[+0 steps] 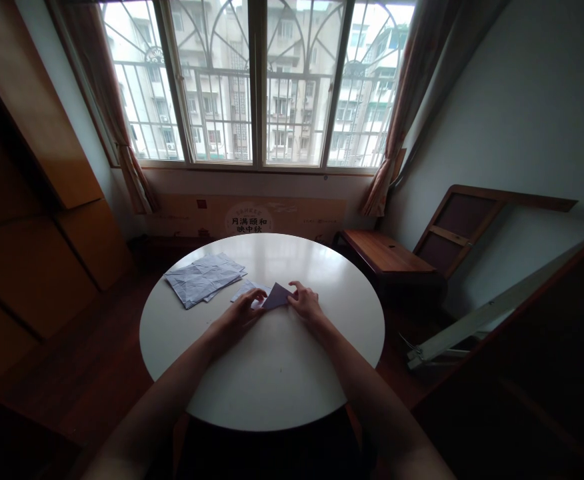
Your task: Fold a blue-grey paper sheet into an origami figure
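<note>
A small dark purple-grey folded piece of paper (277,297), roughly triangular with its point facing away from me, is between my hands on the round white table (267,373). My left hand (247,305) has its fingers curled and its thumb at the paper's left corner. The right corner is pinched by my right hand (305,301), whose index finger is bent above it. Just behind my left hand lies a pale paper sheet (242,289), partly covered by the fingers. Farther left rests a stack of creased pale papers (205,277).
A low wooden bench (385,251) stands beyond the table's right side, with a framed wooden panel (452,223) leaning on the wall. A long cardboard box (297,213) sits under the window. Wooden cabinets (17,267) line the left side.
</note>
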A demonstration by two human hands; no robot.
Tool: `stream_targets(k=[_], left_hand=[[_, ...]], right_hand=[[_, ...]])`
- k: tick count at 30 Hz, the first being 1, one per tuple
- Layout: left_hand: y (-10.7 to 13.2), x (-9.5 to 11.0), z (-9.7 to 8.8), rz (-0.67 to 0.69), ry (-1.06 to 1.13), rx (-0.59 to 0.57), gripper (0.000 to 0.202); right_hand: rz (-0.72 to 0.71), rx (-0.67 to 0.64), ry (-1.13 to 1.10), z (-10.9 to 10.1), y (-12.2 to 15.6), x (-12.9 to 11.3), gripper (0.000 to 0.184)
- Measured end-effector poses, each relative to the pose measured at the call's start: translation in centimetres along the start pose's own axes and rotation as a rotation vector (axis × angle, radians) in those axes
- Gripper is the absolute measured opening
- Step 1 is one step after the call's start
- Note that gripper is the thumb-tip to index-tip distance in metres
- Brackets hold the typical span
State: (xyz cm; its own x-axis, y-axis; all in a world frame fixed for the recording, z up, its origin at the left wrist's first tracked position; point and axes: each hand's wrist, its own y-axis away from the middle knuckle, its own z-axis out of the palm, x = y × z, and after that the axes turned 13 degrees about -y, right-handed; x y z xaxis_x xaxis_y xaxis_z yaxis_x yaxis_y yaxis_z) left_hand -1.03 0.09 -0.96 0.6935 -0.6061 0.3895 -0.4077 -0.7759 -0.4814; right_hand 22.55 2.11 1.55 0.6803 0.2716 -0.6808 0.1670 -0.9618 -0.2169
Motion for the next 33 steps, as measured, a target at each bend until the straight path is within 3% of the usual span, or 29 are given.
stream_targets(k=[4, 11, 19, 25, 29, 33], left_hand=[[0.1, -0.2, 0.3, 0.058, 0.058, -0.014, 0.025], [0.2, -0.2, 0.5, 0.01, 0.058, -0.027, 0.017], [0.1, -1.2, 1.0, 0.094, 0.112, 0.004, 0.014], [0.1, -0.6, 0.6, 0.07, 0.083, -0.01, 0.011], [0.1, -0.2, 0.3, 0.086, 0.066, -0.013, 0.011], [0.1, -0.4, 0.3, 0.099, 0.053, -0.007, 0.012]], right_hand=[[0.023, 0.006, -0.002, -0.1, 0.1, -0.1, 0.028], [0.061, 0.002, 0.037, 0.0, 0.0, 0.0, 0.013], [0.086, 0.046, 0.086, 0.1, -0.1, 0.4, 0.014], [0.103, 0.075, 0.095, -0.1, -0.3, 0.7, 0.022], [-0.079, 0.094, 0.074, 0.1, 0.0, 0.1, 0.025], [-0.364, -0.006, -0.008, 1.2, 0.5, -0.6, 0.024]])
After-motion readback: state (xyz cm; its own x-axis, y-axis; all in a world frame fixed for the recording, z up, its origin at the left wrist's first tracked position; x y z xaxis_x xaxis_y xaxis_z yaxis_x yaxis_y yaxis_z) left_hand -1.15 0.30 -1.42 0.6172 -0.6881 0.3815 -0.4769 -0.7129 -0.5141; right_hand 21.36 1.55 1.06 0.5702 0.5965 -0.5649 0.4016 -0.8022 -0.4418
